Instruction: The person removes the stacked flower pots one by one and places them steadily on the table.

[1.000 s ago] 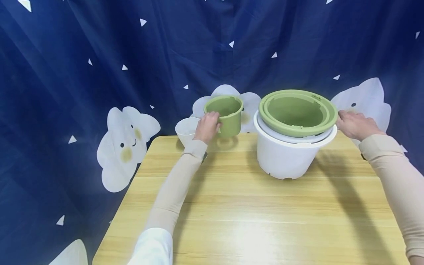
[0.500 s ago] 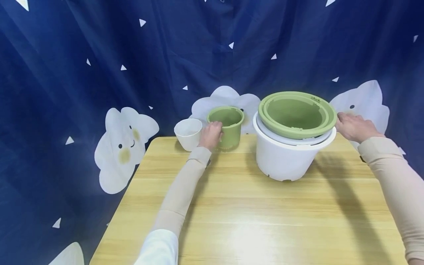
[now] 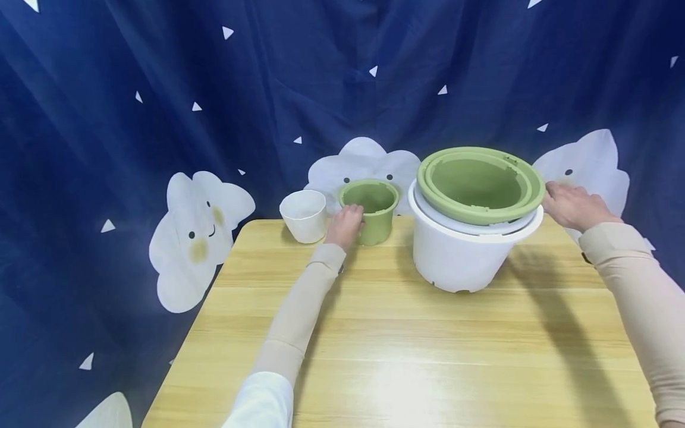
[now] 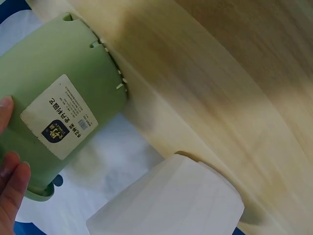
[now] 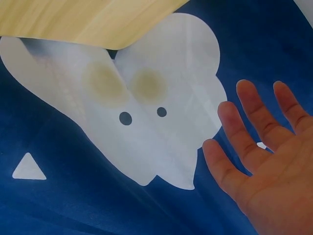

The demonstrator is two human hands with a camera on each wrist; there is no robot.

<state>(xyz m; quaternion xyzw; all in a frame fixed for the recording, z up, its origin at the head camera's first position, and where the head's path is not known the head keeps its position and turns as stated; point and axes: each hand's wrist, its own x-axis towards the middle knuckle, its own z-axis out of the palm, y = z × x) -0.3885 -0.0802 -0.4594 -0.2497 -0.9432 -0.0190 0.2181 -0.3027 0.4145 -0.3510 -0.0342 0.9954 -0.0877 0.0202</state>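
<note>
My left hand (image 3: pixel 345 226) grips the near left side of a small green flowerpot (image 3: pixel 376 230) standing upright at the table's far edge. In the left wrist view, fingertips (image 4: pixel 17 178) lie at its wall near the rim, beside a white printed label (image 4: pixel 59 117). Just left of that hand stands a small white flowerpot (image 3: pixel 306 229), mouth up. My right hand (image 3: pixel 578 206) is beside the right rim of a large nested stack. A green pot (image 3: pixel 476 213) sits tilted inside white ones, the outer white pot (image 3: pixel 455 258) resting on the table. Spread, bare fingers (image 5: pixel 234 129) show in the right wrist view.
The light wooden table (image 3: pixel 407 345) ends just behind the two small pots. Behind it hangs a dark blue curtain (image 3: pixel 321 71) with white clouds and triangles. The large stack takes up the back right of the table.
The left hand has brought the small green flowerpot down and slightly right, from above the table onto it, farther from the white flowerpot. The right hand and stack have hardly moved.
</note>
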